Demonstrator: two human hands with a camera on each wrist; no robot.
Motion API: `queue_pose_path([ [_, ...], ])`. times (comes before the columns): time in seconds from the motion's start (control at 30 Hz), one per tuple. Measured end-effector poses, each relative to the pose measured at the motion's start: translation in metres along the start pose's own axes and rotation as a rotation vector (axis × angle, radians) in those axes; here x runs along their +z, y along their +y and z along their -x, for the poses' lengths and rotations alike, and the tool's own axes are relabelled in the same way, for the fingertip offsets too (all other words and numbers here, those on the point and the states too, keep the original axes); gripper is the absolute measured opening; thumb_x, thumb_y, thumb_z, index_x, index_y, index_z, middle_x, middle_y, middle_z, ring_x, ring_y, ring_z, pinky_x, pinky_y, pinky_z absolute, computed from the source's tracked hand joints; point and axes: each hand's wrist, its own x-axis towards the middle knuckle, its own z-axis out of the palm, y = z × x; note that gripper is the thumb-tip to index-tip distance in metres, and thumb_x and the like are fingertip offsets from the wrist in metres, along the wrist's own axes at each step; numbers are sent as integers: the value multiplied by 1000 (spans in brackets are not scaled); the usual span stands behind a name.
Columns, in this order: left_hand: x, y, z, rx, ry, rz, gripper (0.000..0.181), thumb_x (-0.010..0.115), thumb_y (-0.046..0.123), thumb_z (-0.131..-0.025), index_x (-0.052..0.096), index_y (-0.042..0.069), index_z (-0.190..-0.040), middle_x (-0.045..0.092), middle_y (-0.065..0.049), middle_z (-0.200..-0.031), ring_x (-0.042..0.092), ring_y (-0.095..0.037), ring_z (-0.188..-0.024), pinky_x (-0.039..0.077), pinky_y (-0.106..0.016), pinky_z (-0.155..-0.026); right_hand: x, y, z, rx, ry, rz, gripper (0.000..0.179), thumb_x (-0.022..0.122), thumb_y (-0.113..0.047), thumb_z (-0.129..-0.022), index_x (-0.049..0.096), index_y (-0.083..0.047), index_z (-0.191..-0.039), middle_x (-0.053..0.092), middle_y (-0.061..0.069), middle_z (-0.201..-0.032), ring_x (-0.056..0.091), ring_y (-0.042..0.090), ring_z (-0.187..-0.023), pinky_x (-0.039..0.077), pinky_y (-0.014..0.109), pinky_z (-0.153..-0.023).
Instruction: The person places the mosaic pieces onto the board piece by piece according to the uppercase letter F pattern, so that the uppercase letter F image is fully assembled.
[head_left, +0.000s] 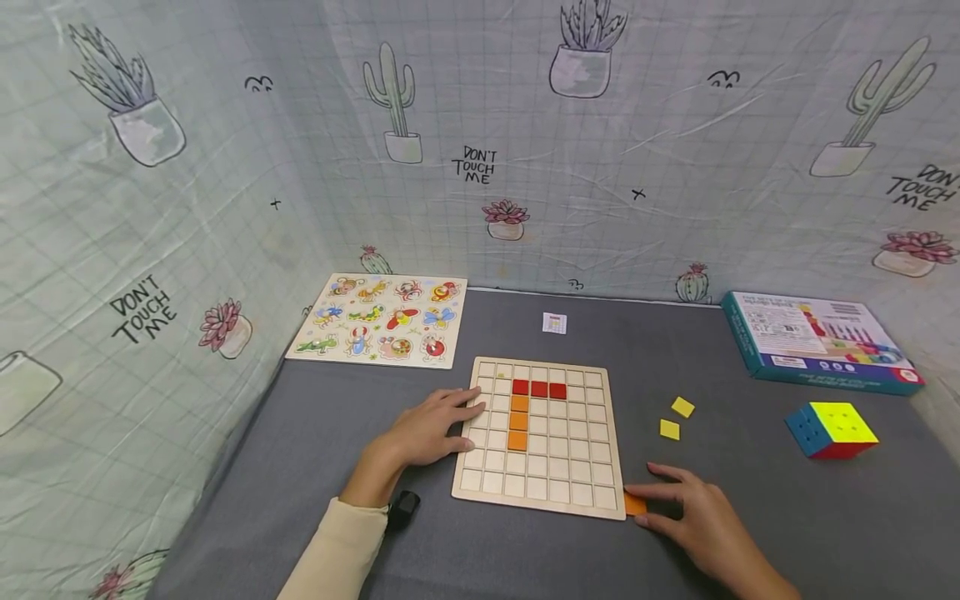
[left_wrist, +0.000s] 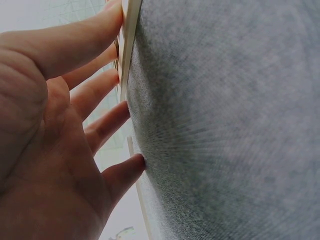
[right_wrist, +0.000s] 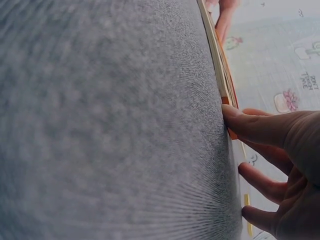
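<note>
A wooden grid board (head_left: 561, 469) lies on the grey cloth. Three red square tiles (head_left: 539, 389) form a row in its upper part, and three orange square tiles (head_left: 518, 421) run down below the leftmost red one. My left hand (head_left: 426, 431) rests at the board's left edge, fingers spread and fairly straight, the tips touching it. Just outside the lower right corner, my right hand (head_left: 697, 517) pinches a loose orange square tile (head_left: 635, 505) between thumb and finger. In the right wrist view, the thumb (right_wrist: 250, 122) presses that tile (right_wrist: 233, 135) close to the cloth.
Two yellow square tiles (head_left: 670, 429) lie right of the board. Farther right are a colored cube (head_left: 832, 429) and a flat box (head_left: 825, 342). An insect picture board (head_left: 378, 321) lies back left, a small printed card (head_left: 555, 323) behind the grid. Printed fabric (head_left: 480, 108) walls the back.
</note>
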Motion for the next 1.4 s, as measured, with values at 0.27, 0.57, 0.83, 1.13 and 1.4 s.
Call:
queue_pose_path([
  [0.27,0,0,1,6,-1,8,62,71,31,-96,49,22,-153,32,3,-169,28,-30,-156,36,-71,-110,-3,2,1,-18,26,-17,35,89,-25,-75,81,-31,-108,70,15,-132,65,41,-122,51,62,-98],
  [0.57,0,0,1,-1,-4,9,62,71,31,-96,49,23,-153,32,4,-169,28,-29,-155,35,-72,-111,-12,-3,4,-136,204,-34,27,88,-19,-77,83,-27,-102,80,-12,-107,76,14,-103,60,40,-88],
  [0.83,-1,1,1,-7,-1,7,61,71,31,-96,49,23,-153,32,4,-169,28,-30,-156,35,-72,-110,-12,-21,-4,-227,306,-75,23,88,-18,-77,83,-25,-99,79,-9,-107,75,19,-100,61,29,-79],
  [1.13,1,1,1,-2,1,13,61,70,31,-96,49,23,-153,32,4,-169,28,-30,-156,36,-71,-111,-1,-49,-22,-266,265,-206,23,87,-8,-78,83,-18,-98,77,-3,-108,73,20,-97,60,20,-74],
  [1.4,0,1,0,-5,5,17,62,71,30,-96,49,22,-153,33,3,-169,29,-30,-155,36,-71,-111,18,-70,-40,-336,197,-296,20,88,-11,-77,84,-16,-95,80,-2,-103,75,17,-95,60,20,-77],
])
